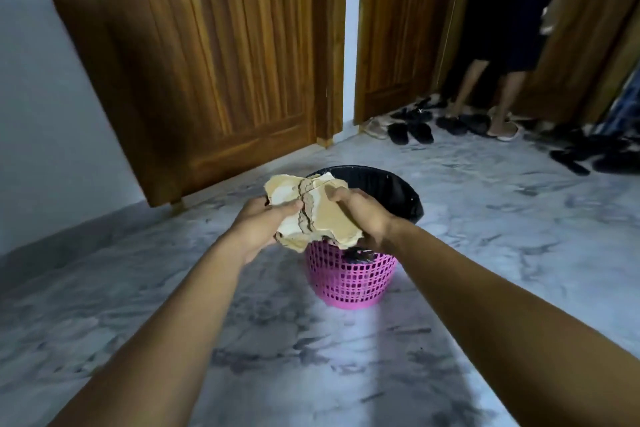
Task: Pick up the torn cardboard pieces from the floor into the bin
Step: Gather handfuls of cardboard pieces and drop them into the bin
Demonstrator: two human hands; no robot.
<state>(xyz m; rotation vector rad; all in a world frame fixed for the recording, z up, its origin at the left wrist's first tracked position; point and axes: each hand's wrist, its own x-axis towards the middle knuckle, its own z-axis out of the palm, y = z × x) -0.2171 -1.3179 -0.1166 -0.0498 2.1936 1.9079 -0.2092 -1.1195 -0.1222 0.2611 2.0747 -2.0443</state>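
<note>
A bundle of torn tan and white cardboard pieces point(311, 215) is held between both hands just above the near rim of the bin. My left hand point(259, 227) grips the bundle's left side and my right hand point(363, 218) grips its right side. The bin point(349, 284) is a pink lattice basket lined with a black bag point(388, 187) that folds over its rim. It stands on the marble floor point(311, 357) straight ahead. The inside of the bin is mostly hidden by the cardboard and my hands.
Two wooden doors point(207, 55) stand behind the bin with a white wall strip between them. A person's legs point(485, 90) are in the right doorway. Several dark sandals point(412, 130) lie scattered along the back and far right floor.
</note>
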